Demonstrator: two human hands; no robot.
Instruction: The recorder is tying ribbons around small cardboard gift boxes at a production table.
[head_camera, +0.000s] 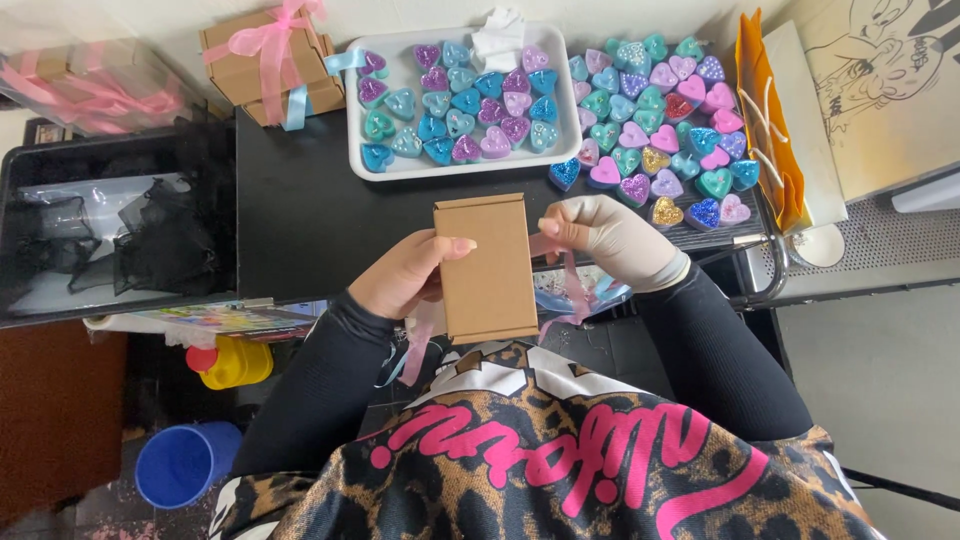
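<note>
Between my two hands, just above my chest and in front of the black worktop (300, 220), I hold a small brown cardboard box (487, 265). Its long axis runs away from me, from my body toward the white tray (360, 100), and its flat top faces up to the camera. My left hand (400, 275) is on the left long side of the box, and its grip is closed on the box, with the thumb lying over the top near the far left corner. My right hand (612, 240) is just beside the right long side, near the far corner, and its fingers are pinched on a thin pink ribbon (575, 290). This ribbon hangs down along the right side of the box, and another pink end shows under my left hand, so I judge that the ribbon passes below the box, but this part is hidden. Both hands are equally near to the box; only the left one carries it. Farther on the worktop lie many glittery heart shapes (650, 110), some in the tray and some beside it, well apart from my hands.
</note>
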